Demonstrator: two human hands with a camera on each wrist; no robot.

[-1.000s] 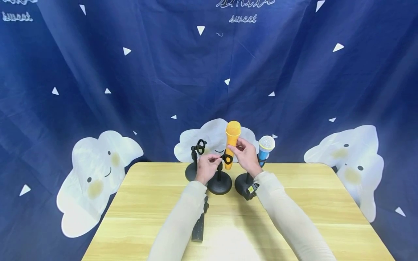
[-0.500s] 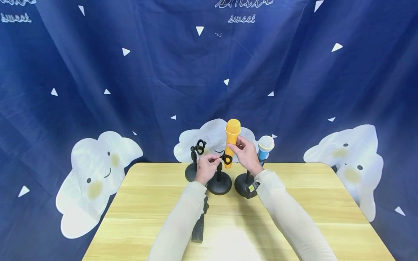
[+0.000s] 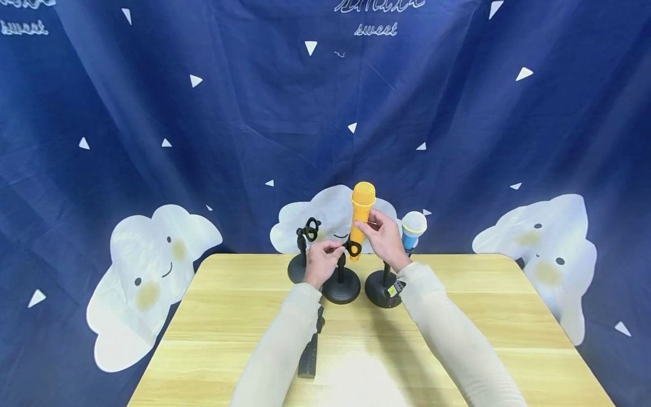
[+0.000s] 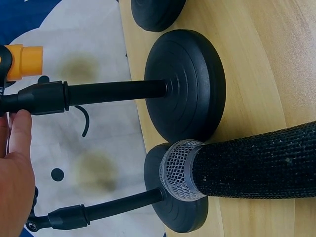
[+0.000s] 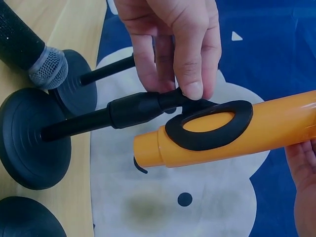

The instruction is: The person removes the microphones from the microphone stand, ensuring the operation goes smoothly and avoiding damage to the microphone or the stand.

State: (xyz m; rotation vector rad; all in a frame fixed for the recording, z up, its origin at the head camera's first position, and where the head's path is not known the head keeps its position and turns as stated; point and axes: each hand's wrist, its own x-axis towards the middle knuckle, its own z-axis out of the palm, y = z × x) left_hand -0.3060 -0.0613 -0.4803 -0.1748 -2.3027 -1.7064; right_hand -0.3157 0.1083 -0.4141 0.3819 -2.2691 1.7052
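A yellow-orange microphone (image 3: 361,212) stands nearly upright in the clip (image 5: 244,116) of the middle black stand (image 3: 342,289). My right hand (image 3: 386,240) grips its handle above the clip, thumb in front. In the right wrist view the microphone's tail end pokes out beyond the black ring of the clip. My left hand (image 3: 322,263) pinches the joint at the top of that stand, just beside the clip. In the left wrist view, fingertips (image 4: 20,131) press against the stand's upper collar.
A blue microphone with a white grille (image 3: 414,222) sits in the right-hand stand (image 3: 377,288). The left-hand stand (image 3: 297,269) has an unfilled clip. A black microphone (image 4: 256,165) lies on the wooden table (image 3: 229,316), partly under my left sleeve. A blue cloud-print curtain (image 3: 285,113) hangs behind.
The yellow-orange microphone has slid slightly upward through the clip, with my right hand rising along with it. My left hand keeps its place on the stand.
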